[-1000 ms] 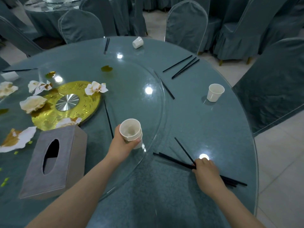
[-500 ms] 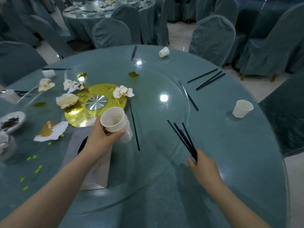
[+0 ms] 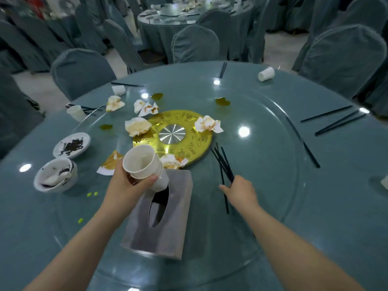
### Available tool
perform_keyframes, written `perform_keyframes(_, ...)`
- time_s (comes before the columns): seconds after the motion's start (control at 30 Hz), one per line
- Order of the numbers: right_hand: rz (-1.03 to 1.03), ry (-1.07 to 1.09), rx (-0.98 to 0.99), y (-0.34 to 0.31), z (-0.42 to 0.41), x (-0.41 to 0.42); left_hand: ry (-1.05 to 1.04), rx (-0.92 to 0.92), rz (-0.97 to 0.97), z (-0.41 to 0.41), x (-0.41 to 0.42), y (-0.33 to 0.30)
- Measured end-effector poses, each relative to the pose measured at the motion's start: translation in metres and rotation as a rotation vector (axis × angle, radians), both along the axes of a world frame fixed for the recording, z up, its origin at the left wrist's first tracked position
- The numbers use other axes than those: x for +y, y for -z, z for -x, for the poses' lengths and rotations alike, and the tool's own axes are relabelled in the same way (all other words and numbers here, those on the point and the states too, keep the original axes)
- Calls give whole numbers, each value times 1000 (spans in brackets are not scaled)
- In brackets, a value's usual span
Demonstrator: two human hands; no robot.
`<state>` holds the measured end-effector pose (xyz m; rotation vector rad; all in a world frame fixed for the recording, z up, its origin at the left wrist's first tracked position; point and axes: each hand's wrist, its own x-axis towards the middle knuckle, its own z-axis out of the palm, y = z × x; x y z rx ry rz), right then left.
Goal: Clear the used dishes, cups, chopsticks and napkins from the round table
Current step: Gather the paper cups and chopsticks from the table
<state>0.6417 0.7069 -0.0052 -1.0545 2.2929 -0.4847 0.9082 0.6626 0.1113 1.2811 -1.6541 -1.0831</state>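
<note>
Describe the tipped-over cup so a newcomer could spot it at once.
Start from the gold disc at the centre of the round table and look to the table's far edge, toward the right. There the tipped-over cup, white, lies alone on its side by a covered chair; the other loose cups stand upright.
</note>
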Motion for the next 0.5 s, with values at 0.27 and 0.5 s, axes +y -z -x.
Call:
perform_keyframes(0.27,-61,-22,-16,-5,-2,27,-1,55,34,-27,12,-2)
perform_keyframes(0.5,71,106,-98,-33,-2,116,10,116,37,-39,50,-12)
